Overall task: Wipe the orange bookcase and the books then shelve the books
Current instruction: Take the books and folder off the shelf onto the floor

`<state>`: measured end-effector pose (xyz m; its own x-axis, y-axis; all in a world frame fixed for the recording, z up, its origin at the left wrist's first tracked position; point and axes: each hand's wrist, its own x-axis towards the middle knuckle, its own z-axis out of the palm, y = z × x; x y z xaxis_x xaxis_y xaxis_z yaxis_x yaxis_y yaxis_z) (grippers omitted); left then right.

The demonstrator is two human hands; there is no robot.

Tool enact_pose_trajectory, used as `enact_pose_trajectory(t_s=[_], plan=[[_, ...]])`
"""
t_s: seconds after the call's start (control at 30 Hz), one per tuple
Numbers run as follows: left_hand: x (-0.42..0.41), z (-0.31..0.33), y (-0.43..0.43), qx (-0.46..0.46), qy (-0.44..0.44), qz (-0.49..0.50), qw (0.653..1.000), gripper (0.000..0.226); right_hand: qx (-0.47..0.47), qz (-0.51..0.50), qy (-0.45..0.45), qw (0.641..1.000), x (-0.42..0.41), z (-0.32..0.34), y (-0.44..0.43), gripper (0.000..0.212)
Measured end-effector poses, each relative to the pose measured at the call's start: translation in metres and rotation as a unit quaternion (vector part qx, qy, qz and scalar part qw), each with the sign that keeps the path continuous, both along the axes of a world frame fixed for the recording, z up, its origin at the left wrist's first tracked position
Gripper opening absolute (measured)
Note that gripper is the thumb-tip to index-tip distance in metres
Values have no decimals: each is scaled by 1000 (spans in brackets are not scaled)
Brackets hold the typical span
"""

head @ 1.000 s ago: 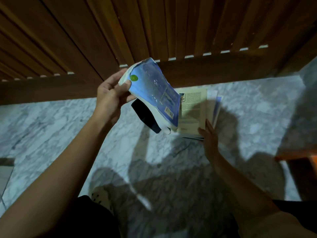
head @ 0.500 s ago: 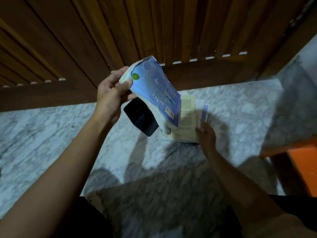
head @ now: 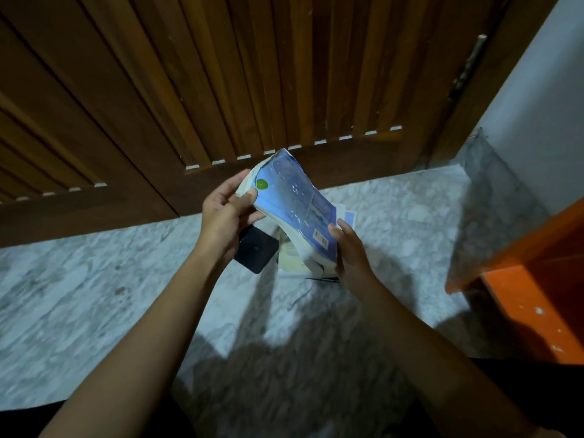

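blue book (head: 290, 203): thick worn paperback, cover bowed, round green sticker, barcode; tilted, held above the floor (head: 94, 295). books (head: 292, 256): small pale pile, flat on floor beneath it. orange bookcase (head: 537, 298): white-speckled, floor's right edge.

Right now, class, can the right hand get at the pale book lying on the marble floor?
Probably not yet: the right hand grips the blue paperback book, held above the pale book. Letting go should free the way.
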<state>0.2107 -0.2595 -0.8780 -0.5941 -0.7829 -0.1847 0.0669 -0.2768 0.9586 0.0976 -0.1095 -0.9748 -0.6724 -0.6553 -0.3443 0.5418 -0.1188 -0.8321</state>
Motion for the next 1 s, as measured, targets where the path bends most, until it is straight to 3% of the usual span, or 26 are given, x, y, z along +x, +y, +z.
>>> enact_pose_trajectory(t_s=[0.07,0.2,0.5,0.7,0.83,1.0], plan=[[-5,-6,5,7,-6,-9,1000,34,-36,-25,-31,999,-2,-10,4,17],[-12,-22,6,2,-33,-32,999,35,12,-75,-8,997,-10,-29,6,13],[-12,-103,-10,29,-122,-48,991,39,138,-82,143,977,-45,-76,8,69],[3,-173,-2,39,-231,-76,969,38,212,-41,183,959,-52,-112,-1,62],[5,-192,3,46,-254,-97,961,39,241,-21,211,947,-59,-123,-10,62],[6,-203,1,-46,-316,-152,935,53,223,19,230,947,-79,-135,-20,69]])
